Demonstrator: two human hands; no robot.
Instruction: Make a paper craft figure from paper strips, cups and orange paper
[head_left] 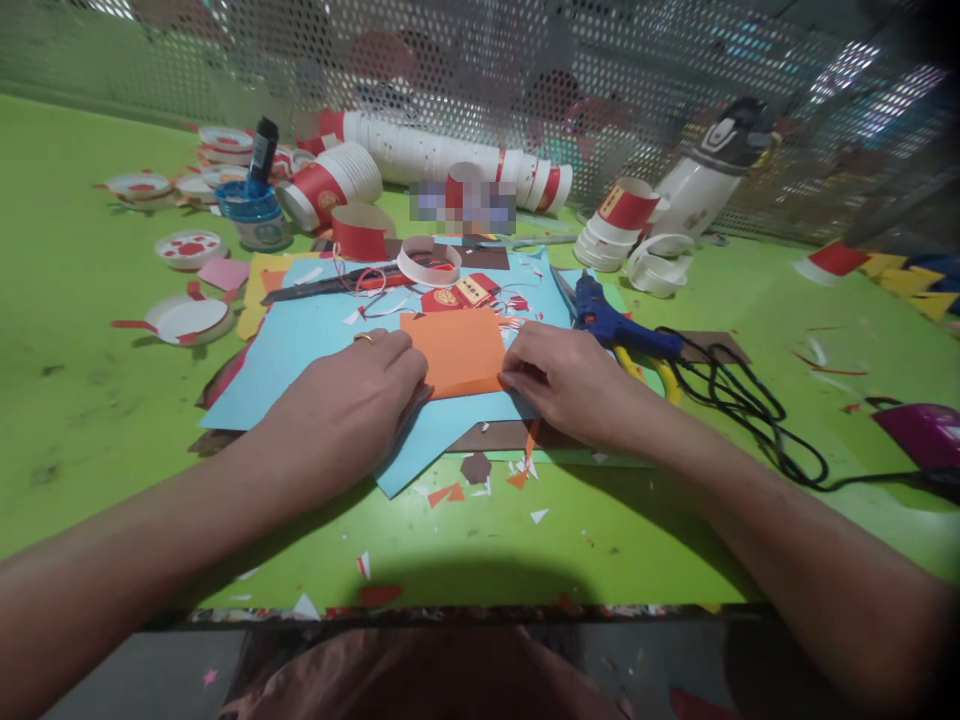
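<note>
An orange paper sheet lies folded on a light blue sheet in the middle of the green table. My left hand rests palm down at the orange sheet's left edge, fingers curled and pressed on it, a ring on one finger. My right hand is at its right edge, fingers pinched on the lower right corner. Both hands touch the orange sheet.
A blue glue gun with a black cord lies right of my right hand. Scissors, cut paper cups, cup rings, a glue bottle and paper scraps fill the back. A perforated metal wall stands behind.
</note>
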